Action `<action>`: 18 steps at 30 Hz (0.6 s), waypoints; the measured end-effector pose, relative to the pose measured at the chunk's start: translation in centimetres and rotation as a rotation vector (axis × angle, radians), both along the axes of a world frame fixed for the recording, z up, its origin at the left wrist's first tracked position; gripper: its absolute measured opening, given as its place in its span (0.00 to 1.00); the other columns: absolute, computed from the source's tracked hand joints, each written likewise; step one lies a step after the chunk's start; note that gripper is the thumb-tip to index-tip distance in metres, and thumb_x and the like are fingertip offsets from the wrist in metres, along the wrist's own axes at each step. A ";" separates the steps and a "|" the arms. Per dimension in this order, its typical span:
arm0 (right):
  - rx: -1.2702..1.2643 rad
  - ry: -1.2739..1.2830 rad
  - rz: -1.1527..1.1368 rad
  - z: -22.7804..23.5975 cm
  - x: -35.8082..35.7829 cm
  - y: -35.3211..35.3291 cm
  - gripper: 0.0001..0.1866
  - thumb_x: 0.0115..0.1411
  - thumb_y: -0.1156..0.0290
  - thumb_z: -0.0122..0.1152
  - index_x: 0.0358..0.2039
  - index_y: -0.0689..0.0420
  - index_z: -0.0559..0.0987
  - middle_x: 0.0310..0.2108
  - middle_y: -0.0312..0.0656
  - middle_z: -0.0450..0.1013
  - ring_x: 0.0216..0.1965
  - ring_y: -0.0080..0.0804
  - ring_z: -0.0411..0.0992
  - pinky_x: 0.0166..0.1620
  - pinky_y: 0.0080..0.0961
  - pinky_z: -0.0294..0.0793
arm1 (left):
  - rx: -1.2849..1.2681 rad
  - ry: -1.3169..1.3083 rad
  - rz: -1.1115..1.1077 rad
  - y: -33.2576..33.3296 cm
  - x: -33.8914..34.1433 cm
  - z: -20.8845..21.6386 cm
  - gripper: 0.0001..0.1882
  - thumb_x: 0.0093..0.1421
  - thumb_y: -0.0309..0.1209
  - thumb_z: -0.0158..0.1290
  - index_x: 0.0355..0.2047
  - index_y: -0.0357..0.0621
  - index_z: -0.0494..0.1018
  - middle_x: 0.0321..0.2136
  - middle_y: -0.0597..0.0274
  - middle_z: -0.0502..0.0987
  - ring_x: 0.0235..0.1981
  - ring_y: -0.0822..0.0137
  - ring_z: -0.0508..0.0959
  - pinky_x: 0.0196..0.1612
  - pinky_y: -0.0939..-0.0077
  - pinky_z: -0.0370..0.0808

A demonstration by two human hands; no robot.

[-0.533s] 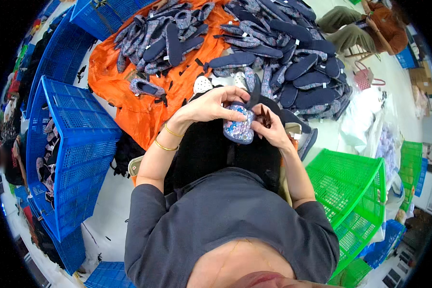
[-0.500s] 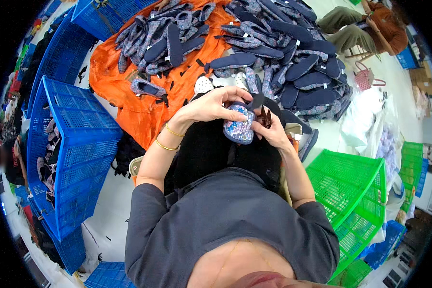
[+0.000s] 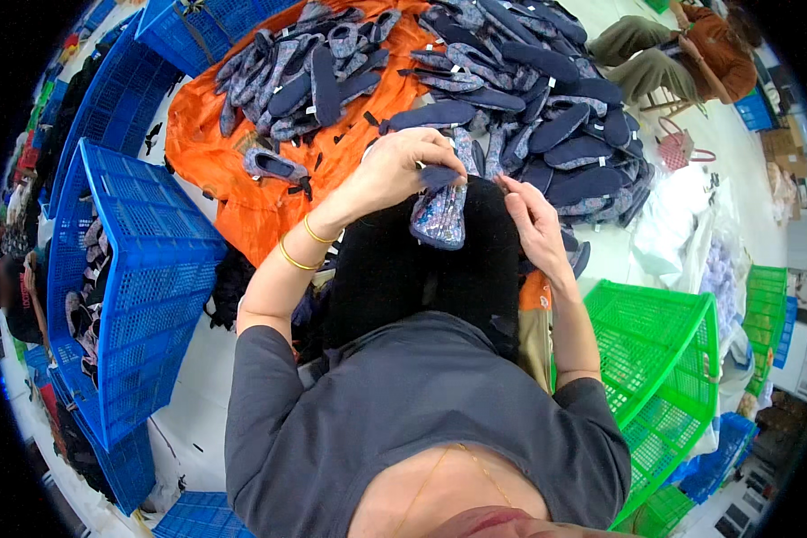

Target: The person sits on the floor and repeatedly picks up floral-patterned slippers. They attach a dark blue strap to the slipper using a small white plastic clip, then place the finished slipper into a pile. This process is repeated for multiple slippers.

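Observation:
My left hand [image 3: 410,170] grips a slipper [image 3: 439,220] with a shiny blue, pink and silver patterned upper and dark blue edging. The slipper hangs toe down above my lap. A dark, blurred flap or strip [image 3: 438,177] shows just under my left fingertips. To the right, apart from the slipper, my right hand [image 3: 536,226] is raised with its fingertips drawn together. Whatever it holds is mostly hidden; only a small dark reddish bit shows at the fingertips. Beyond my hands lies a big heap of similar slippers [image 3: 547,134] with dark soles.
An orange sheet [image 3: 211,161] carries another slipper pile [image 3: 318,76] and a lone slipper [image 3: 273,165]. Blue crates [image 3: 152,269] stand at left, a green crate [image 3: 650,336] at right. A seated person [image 3: 663,54] is at far right, near a pink checked bag [image 3: 677,143].
My right hand, which held dark thread snips beside the slipper, has moved away to the right. My left hand has risen slightly, and the slipper now hangs more upright from it.

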State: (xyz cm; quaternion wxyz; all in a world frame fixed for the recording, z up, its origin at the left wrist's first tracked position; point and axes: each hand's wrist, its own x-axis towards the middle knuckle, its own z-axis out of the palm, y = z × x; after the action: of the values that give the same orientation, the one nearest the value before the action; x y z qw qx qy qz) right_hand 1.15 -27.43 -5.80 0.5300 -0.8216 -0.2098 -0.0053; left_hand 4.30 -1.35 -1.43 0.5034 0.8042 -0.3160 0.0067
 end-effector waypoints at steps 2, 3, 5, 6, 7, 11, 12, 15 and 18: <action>-0.082 -0.040 0.029 2.0 -0.2 0.9 0.14 0.60 0.71 0.60 0.45 0.62 0.76 0.28 0.41 0.72 0.29 0.27 0.70 0.35 0.21 0.69 | -0.008 0.024 -0.014 0.2 0.6 -0.1 0.07 0.52 0.23 0.60 0.33 0.40 0.80 0.30 0.61 0.79 0.34 0.67 0.79 0.39 0.75 0.74; -0.111 -0.023 0.027 2.4 -0.2 1.2 0.14 0.59 0.70 0.62 0.44 0.62 0.76 0.28 0.41 0.72 0.28 0.27 0.69 0.34 0.21 0.69 | -0.031 0.026 -0.021 0.2 0.9 -0.1 0.07 0.52 0.23 0.60 0.33 0.40 0.80 0.29 0.60 0.79 0.33 0.66 0.79 0.39 0.75 0.74; -0.165 0.010 0.024 2.9 0.1 1.8 0.15 0.58 0.68 0.64 0.42 0.61 0.77 0.27 0.40 0.71 0.26 0.26 0.68 0.32 0.21 0.69 | -0.024 0.009 -0.020 0.3 1.4 -0.1 0.07 0.52 0.23 0.59 0.34 0.39 0.79 0.29 0.60 0.80 0.33 0.66 0.79 0.39 0.75 0.74; -0.207 -0.043 0.038 3.4 0.5 2.1 0.16 0.56 0.64 0.66 0.40 0.60 0.77 0.27 0.42 0.73 0.24 0.28 0.71 0.30 0.22 0.71 | 0.006 -0.011 -0.013 0.3 1.6 0.0 0.07 0.52 0.22 0.59 0.34 0.39 0.79 0.29 0.59 0.80 0.33 0.65 0.79 0.39 0.75 0.74; -0.251 -0.074 0.054 3.8 0.7 2.4 0.16 0.56 0.63 0.66 0.40 0.60 0.77 0.27 0.42 0.74 0.25 0.29 0.72 0.30 0.23 0.72 | 0.037 -0.031 -0.005 0.3 1.7 0.2 0.07 0.52 0.22 0.58 0.34 0.39 0.79 0.29 0.59 0.80 0.33 0.65 0.79 0.39 0.75 0.74; -0.371 -0.139 0.119 5.6 1.6 3.7 0.15 0.57 0.59 0.64 0.39 0.57 0.78 0.30 0.45 0.77 0.29 0.36 0.78 0.31 0.28 0.76 | 0.041 -0.035 -0.049 0.1 1.7 0.9 0.09 0.51 0.21 0.58 0.34 0.39 0.79 0.30 0.57 0.80 0.34 0.62 0.79 0.39 0.73 0.74; -0.384 -0.139 0.139 5.9 1.8 3.9 0.15 0.57 0.60 0.63 0.38 0.57 0.78 0.30 0.45 0.77 0.30 0.36 0.78 0.31 0.28 0.76 | 0.062 -0.045 -0.056 0.1 1.7 1.2 0.09 0.50 0.21 0.59 0.34 0.39 0.79 0.30 0.57 0.79 0.34 0.61 0.79 0.39 0.72 0.74; -0.416 -0.132 0.191 6.3 2.1 4.2 0.14 0.57 0.59 0.63 0.37 0.57 0.77 0.30 0.46 0.77 0.31 0.38 0.78 0.32 0.30 0.76 | 0.084 -0.016 -0.051 0.0 1.6 1.5 0.09 0.50 0.21 0.59 0.34 0.39 0.79 0.30 0.57 0.79 0.35 0.61 0.79 0.40 0.72 0.75; -0.455 -0.079 0.227 7.0 2.5 4.3 0.16 0.57 0.58 0.63 0.36 0.57 0.77 0.29 0.46 0.77 0.31 0.40 0.78 0.33 0.32 0.76 | 0.106 -0.033 -0.053 0.1 1.7 1.4 0.09 0.49 0.20 0.58 0.34 0.40 0.79 0.30 0.57 0.79 0.35 0.59 0.79 0.40 0.71 0.75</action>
State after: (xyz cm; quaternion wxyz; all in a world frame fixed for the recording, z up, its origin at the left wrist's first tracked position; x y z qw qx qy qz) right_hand 3.61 -23.11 1.21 0.3202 -0.8901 -0.3170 0.0694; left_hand 5.99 -1.24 -0.03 0.4548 0.8209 -0.3453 -0.0099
